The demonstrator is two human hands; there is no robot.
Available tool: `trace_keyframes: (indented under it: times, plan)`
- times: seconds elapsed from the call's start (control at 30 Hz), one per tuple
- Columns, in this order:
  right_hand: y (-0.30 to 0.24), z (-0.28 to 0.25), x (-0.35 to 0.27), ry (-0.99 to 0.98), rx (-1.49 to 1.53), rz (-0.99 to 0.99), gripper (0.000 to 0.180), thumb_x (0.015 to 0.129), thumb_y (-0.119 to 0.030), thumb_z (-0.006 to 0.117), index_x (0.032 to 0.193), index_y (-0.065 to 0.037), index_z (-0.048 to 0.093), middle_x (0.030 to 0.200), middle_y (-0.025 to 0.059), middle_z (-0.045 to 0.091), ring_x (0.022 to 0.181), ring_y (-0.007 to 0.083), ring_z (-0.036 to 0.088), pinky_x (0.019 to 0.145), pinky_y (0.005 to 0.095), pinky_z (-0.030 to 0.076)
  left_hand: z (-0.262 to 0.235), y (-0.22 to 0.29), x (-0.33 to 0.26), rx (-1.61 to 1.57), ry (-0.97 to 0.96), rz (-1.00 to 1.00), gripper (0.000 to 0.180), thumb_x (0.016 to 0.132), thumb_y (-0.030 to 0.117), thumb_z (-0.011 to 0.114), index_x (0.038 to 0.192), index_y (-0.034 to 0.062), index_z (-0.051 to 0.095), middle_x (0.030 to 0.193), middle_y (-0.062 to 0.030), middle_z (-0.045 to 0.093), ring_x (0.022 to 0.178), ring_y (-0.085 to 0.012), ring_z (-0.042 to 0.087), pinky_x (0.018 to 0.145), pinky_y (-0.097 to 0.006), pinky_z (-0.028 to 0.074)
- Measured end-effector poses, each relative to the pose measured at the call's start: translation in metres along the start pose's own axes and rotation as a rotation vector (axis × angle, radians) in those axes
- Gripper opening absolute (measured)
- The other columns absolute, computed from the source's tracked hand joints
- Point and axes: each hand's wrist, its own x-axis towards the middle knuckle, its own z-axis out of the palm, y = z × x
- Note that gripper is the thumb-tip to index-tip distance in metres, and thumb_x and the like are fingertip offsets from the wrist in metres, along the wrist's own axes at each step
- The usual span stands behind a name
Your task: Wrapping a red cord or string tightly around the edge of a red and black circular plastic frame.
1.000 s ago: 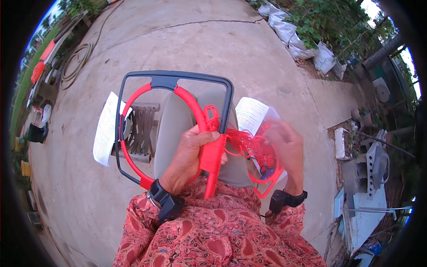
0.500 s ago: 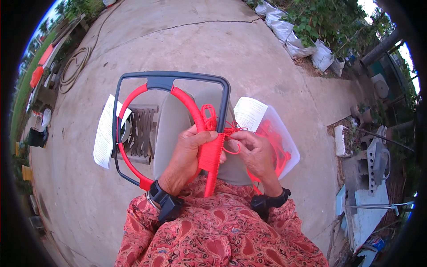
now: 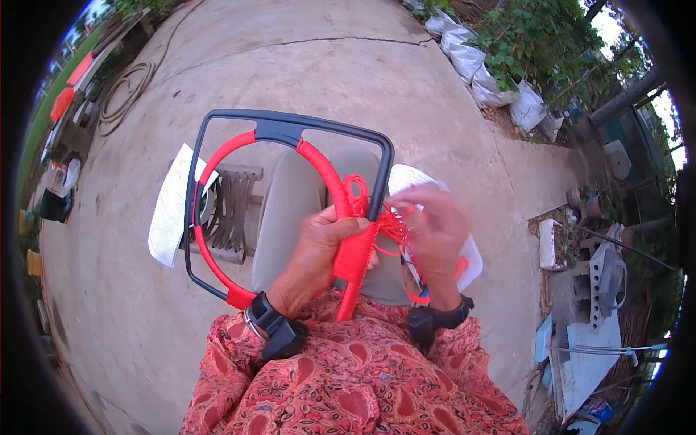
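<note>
A black frame with rounded corners [image 3: 326, 122] stands tilted over my lap, with a round ring [image 3: 319, 161] set inside it, mostly wrapped in red cord. My left hand [image 3: 312, 246] is closed around the ring and frame where tight red winding [image 3: 355, 254] binds them together, thumb on top. Loose loops of red cord [image 3: 355, 190] stick up beside the thumb. On the frame's right side, my right hand [image 3: 435, 232] is blurred by motion, with strands of the red cord [image 3: 394, 226] at its fingers. Its exact grip is smeared.
Left of my knees, a printed sheet [image 3: 170, 210] lies by a slatted stool [image 3: 230, 214]. A translucent tub [image 3: 473, 261] with red material stands behind my right hand, partly hidden, near another white sheet [image 3: 413, 176]. A coiled hose [image 3: 127, 101] and white sacks [image 3: 493, 87] lie farther off.
My right hand has lifted and moved slightly right, drawing cord strands with it. The frame and my left hand have shifted a little to the right in the picture.
</note>
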Motion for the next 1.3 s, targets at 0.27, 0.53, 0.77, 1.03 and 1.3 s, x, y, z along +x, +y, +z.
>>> trace_keyframes:
  times: [0.27,0.53,0.77,1.03,1.3]
  plan:
    - [-0.03,0.019,0.026,-0.28,-0.675,-0.198,0.04,0.067,-0.022,0.077,0.101,-0.008,0.063,0.089,0.0045,0.062,0.094,0.0228,0.053,0.081,0.0366,0.035,-0.008,-0.008,0.003,-0.038,-0.031,0.025,0.022,0.09,0.007,0.054,0.11,-0.0008,0.053,0.086,-0.0136,0.064,0.063,-0.0253,0.066,0.054,-0.036,0.059]
    - [-0.011,0.019,0.019,-0.37,-0.511,-0.111,0.02,0.074,-0.006,0.07,0.092,-0.007,0.061,0.084,0.0063,0.058,0.086,0.0223,0.055,0.074,0.0357,0.042,-0.004,-0.012,0.003,-0.059,-0.018,0.01,0.021,0.09,0.007,0.056,0.11,0.0,0.056,0.085,-0.0129,0.064,0.057,-0.0228,0.065,0.05,-0.033,0.058]
    - [-0.011,0.029,0.006,0.047,0.204,0.277,0.015,0.091,-0.01,0.06,0.098,-0.003,0.05,0.098,0.0084,0.056,0.086,0.0149,0.056,0.079,0.0287,0.046,-0.003,-0.005,0.004,-0.041,-0.068,0.113,0.048,0.086,0.003,0.058,0.13,0.0016,0.04,0.099,-0.0153,0.062,0.057,-0.0251,0.065,0.05,-0.035,0.058]
    - [-0.009,-0.008,0.017,0.33,0.165,0.261,0.015,0.092,-0.004,0.054,0.105,-0.003,0.047,0.084,0.0008,0.053,0.077,0.0055,0.05,0.069,0.0203,0.042,-0.002,-0.007,0.009,-0.015,-0.043,0.096,0.066,0.084,0.0,0.057,0.142,0.0044,0.028,0.098,-0.0144,0.061,0.054,-0.0261,0.063,0.047,-0.036,0.056]
    - [0.053,-0.148,-0.069,-0.174,-0.684,0.671,0.015,0.08,-0.006,0.066,0.095,-0.004,0.064,0.055,-0.002,0.046,0.054,0.0032,0.042,0.051,0.0212,0.035,-0.017,0.003,0.0,-0.095,0.078,0.156,0.064,0.085,0.001,0.055,0.142,0.0047,0.028,0.087,-0.0128,0.057,0.053,-0.0282,0.062,0.048,-0.039,0.055]
